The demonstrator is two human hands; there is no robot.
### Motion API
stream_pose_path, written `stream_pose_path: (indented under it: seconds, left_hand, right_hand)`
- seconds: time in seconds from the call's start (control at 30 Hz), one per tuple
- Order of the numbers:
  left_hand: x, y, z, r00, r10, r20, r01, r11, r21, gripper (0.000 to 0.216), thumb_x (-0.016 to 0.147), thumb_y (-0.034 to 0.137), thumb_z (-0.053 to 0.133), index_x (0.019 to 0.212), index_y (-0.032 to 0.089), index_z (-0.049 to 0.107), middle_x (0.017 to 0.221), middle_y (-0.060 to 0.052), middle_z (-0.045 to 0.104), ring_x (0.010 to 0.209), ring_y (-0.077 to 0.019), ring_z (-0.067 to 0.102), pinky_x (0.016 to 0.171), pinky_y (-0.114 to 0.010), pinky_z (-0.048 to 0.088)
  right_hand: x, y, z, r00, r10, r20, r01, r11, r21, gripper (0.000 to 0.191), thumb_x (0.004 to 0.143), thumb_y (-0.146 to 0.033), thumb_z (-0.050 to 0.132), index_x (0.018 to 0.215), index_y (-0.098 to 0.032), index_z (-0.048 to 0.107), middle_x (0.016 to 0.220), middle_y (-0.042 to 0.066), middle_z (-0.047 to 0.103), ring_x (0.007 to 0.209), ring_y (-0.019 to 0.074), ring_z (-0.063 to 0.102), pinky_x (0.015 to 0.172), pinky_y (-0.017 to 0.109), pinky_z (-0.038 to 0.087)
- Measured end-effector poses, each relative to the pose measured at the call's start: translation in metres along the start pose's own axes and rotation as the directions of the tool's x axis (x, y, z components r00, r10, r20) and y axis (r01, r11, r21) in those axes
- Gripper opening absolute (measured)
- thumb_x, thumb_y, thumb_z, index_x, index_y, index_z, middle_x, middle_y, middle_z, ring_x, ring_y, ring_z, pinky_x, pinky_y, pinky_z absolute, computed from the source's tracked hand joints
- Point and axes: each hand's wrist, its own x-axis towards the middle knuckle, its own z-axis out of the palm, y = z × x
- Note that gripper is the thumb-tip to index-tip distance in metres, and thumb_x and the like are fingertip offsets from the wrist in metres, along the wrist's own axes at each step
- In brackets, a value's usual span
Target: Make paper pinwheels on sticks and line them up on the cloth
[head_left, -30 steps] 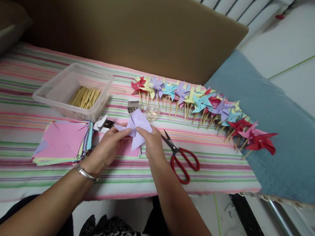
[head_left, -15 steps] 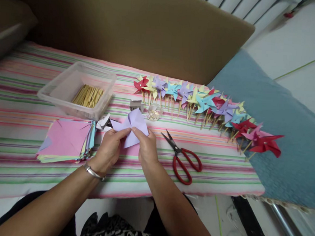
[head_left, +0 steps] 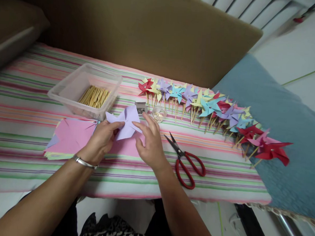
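Observation:
A lavender paper pinwheel (head_left: 127,125), its points folded to the centre, is pinched in my left hand (head_left: 103,136), thumb on the middle. My right hand (head_left: 152,141) is at the pinwheel's right side with fingers apart, the fingertips close to the paper; whether they touch it I cannot tell. Under both hands lies a pink paper sheet (head_left: 125,148), partly covered. Just beyond the fingers stand a small box of dark metal pins (head_left: 140,110) and a round clear tub (head_left: 159,113) with small pale pieces. Red-handled scissors (head_left: 184,159) lie partly open to the right.
A clear plastic box (head_left: 62,96) of wooden sticks stands at the left, behind a stack of coloured paper squares (head_left: 74,135). Several finished pinwheels (head_left: 211,105) on sticks run along the back right. A large brown board (head_left: 141,34) rises behind the striped cloth (head_left: 17,151).
My right hand has let go of the pinwheel's centre, and its fingers have spread. The left hand keeps its pinch, and the pinwheel has shifted slightly left. The camera view has shifted a little.

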Motion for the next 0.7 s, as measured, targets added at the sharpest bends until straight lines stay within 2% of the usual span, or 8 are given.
stream_pose_path:
  seconds: [0.07, 0.13, 0.27, 0.4, 0.53, 0.7]
  left_hand:
    - [-0.001, -0.001, 0.000, 1.000, 0.004, -0.009, -0.004, 1.000, 0.024, 0.026, 0.049, 0.015, 0.078, 0.070, 0.012, 0.064, 0.065, 0.000, 0.067, 0.061, -0.0119, 0.058, 0.058, -0.023, 0.043]
    - [-0.001, -0.002, 0.000, 1.000, 0.008, -0.006, -0.007, 0.999, 0.046, 0.023, 0.049, 0.015, 0.077, 0.068, 0.012, 0.063, 0.064, 0.000, 0.066, 0.060, -0.0117, 0.057, 0.058, -0.023, 0.043]
    - [0.000, -0.002, 0.001, 1.000, 0.014, -0.014, -0.013, 0.998, 0.059, 0.021, 0.049, 0.015, 0.076, 0.066, 0.013, 0.063, 0.062, 0.002, 0.065, 0.057, -0.0110, 0.055, 0.057, -0.023, 0.041]
    - [-0.003, 0.002, 0.003, 0.999, 0.033, -0.030, -0.029, 0.993, 0.111, 0.017, 0.050, 0.013, 0.075, 0.062, 0.014, 0.062, 0.054, 0.004, 0.061, 0.054, -0.0112, 0.053, 0.056, -0.024, 0.041]
    - [-0.003, 0.003, 0.002, 0.999, 0.021, -0.030, -0.016, 0.988, 0.156, 0.016, 0.050, 0.012, 0.074, 0.061, 0.013, 0.063, 0.053, 0.004, 0.061, 0.052, -0.0101, 0.052, 0.056, -0.023, 0.041]
    - [0.001, 0.003, -0.002, 0.998, -0.044, 0.035, 0.036, 0.980, 0.194, 0.020, 0.049, 0.015, 0.075, 0.066, 0.013, 0.066, 0.061, 0.000, 0.067, 0.055, -0.0127, 0.057, 0.057, -0.024, 0.043]
  right_hand:
    - [-0.002, -0.001, 0.009, 0.999, -0.007, 0.047, 0.010, 0.998, -0.056, 0.050, 0.076, -0.011, 0.056, 0.123, -0.023, 0.052, 0.149, 0.010, 0.029, 0.139, 0.0268, 0.024, 0.111, 0.050, 0.026]
    - [-0.004, -0.001, 0.017, 0.999, 0.003, 0.033, 0.000, 0.996, -0.087, 0.047, 0.076, -0.013, 0.058, 0.122, -0.022, 0.052, 0.150, 0.010, 0.026, 0.140, 0.0274, 0.021, 0.112, 0.050, 0.026]
    - [-0.004, 0.001, 0.023, 0.998, -0.015, -0.057, 0.009, 0.995, -0.096, 0.034, 0.078, -0.007, 0.048, 0.107, -0.021, 0.059, 0.145, 0.010, 0.037, 0.137, 0.0247, 0.028, 0.110, 0.049, 0.030]
    - [-0.001, 0.005, 0.014, 0.996, -0.038, -0.077, 0.035, 0.999, -0.037, 0.028, 0.080, -0.008, 0.048, 0.095, -0.024, 0.066, 0.136, 0.007, 0.048, 0.131, 0.0234, 0.037, 0.107, 0.047, 0.034]
    - [0.002, 0.011, 0.005, 1.000, 0.023, -0.018, -0.022, 0.996, 0.092, 0.020, 0.081, -0.016, 0.056, 0.089, -0.028, 0.070, 0.134, 0.003, 0.052, 0.131, 0.0239, 0.038, 0.108, 0.049, 0.031]
    - [0.004, 0.018, -0.003, 0.984, 0.097, 0.152, -0.137, 0.950, 0.282, 0.019, 0.078, -0.014, 0.062, 0.086, -0.027, 0.072, 0.143, 0.001, 0.044, 0.137, 0.0231, 0.030, 0.112, 0.046, 0.026]
